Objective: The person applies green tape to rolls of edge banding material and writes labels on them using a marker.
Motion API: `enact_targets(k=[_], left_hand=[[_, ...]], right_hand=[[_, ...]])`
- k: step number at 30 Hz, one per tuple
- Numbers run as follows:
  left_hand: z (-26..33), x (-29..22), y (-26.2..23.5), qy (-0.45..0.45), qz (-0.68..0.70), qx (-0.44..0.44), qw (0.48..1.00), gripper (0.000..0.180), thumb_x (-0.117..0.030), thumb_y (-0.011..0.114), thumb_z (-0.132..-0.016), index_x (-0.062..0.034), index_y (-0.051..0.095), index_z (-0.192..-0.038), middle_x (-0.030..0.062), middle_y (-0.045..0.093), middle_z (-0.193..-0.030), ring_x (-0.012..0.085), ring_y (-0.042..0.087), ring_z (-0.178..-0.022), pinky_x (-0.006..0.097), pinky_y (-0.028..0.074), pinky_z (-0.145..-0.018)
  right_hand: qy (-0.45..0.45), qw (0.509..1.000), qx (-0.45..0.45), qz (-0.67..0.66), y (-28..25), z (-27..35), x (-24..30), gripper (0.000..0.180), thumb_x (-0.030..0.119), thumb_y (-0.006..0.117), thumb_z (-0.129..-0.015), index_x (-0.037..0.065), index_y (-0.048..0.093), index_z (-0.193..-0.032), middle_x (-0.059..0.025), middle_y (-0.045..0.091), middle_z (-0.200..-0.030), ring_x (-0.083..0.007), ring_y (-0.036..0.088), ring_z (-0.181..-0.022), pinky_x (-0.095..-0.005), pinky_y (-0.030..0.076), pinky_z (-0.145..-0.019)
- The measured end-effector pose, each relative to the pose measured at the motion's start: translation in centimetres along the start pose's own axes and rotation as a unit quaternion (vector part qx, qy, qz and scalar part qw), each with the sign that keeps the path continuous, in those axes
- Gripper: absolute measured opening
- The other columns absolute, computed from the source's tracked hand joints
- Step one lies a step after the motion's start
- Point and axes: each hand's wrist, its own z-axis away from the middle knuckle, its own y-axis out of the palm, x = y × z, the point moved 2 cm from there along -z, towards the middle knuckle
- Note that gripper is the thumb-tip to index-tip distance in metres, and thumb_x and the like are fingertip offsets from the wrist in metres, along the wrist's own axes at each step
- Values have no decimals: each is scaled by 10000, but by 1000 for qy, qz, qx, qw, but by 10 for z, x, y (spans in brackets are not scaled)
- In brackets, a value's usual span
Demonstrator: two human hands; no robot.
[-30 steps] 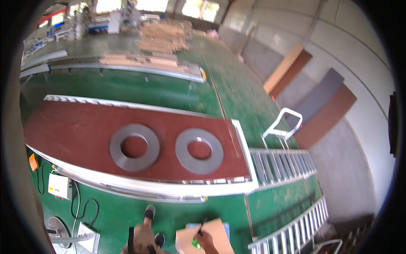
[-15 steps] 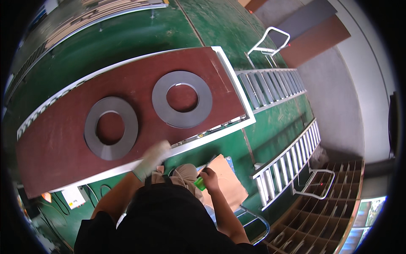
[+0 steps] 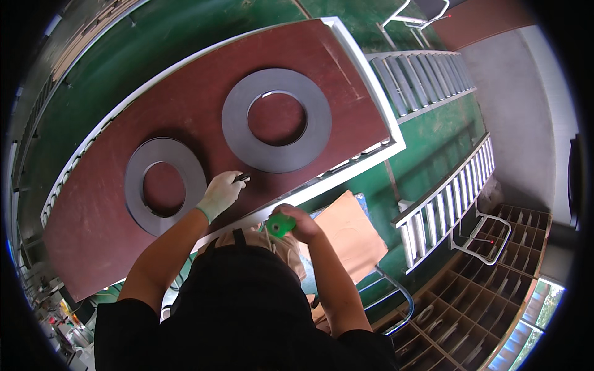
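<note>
In a white glove, my left hand [image 3: 222, 191] is over the dark red tabletop [image 3: 99, 229], its fingers closed on a small black tool [image 3: 242, 177] whose exact kind I cannot make out. At the table's near edge, my bare right hand [image 3: 299, 221] grips a bright green roll of tape [image 3: 281, 226] with a small hole in its middle. A large flat grey coil [image 3: 315, 123] lies beyond both hands. Another grey coil [image 3: 139, 182] lies left of my gloved hand, partly covered by my left forearm.
A white frame [image 3: 365, 166] edges the table. Right of me, a sheet of cardboard [image 3: 352, 238] lies on a stand with a metal tube handle. Roller conveyors [image 3: 442, 204] stand on the green floor to the right. A wooden pigeonhole rack [image 3: 470, 297] fills the lower right.
The black tool, earlier at my right hand, is now in my left. My left hand has moved up over the table between the coils. My right hand has brought the green roll up toward the table edge.
</note>
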Motion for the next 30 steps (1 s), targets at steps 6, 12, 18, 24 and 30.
enact_targets(k=[6, 12, 18, 24, 30], left_hand=[[-60, -9, -18, 228, -299, 11, 927, 204, -197, 708, -865, -96, 772, -1031, 118, 740, -910, 366, 701, -884, 517, 537, -810], [-147, -26, -62, 124, -327, -95, 932, 411, -243, 660, -984, -69, 644, -1356, 178, 720, -1095, 398, 673, -1065, 505, 526, -929], [-185, 89, -121, -119, -175, -328, 921, 503, -70, 488, -988, 34, 539, -1478, 300, 611, -1399, 441, 597, -1317, 468, 472, -1143], [-135, 56, -79, -162, 53, -310, 935, 694, -29, 511, -952, -11, 361, -1629, 265, 503, -1515, 407, 558, -1337, 450, 464, -1157], [-100, -47, -35, 223, -332, -61, 914, 716, -208, 834, -768, -76, 558, -1415, 177, 540, -1463, 402, 433, -1433, 527, 374, -1190]], right_hand=[[-65, 941, -311, 118, -41, 14, 33, 397, 307, 718, -1009, 14, 620, -1258, -101, 708, -1062, -200, 711, -884, -332, 592, -692], [-203, 589, -511, 592, -60, 4, 123, 503, 292, 880, -818, 82, 694, -1236, -177, 669, -1201, -406, 614, -1173, -513, 505, -1009], [-217, 536, -462, 672, -63, -38, 143, 597, 201, 778, -801, 113, 618, -1369, -186, 596, -1374, -423, 581, -1228, -514, 496, -1065], [-246, 525, -441, 685, -66, -36, 146, 654, 152, 728, -766, 107, 595, -1404, -188, 576, -1405, -440, 580, -1234, -524, 514, -1052], [-220, 552, -424, 683, -64, -39, 151, 645, 158, 738, -780, 104, 592, -1406, -174, 581, -1389, -446, 583, -1229, -525, 522, -1045]])
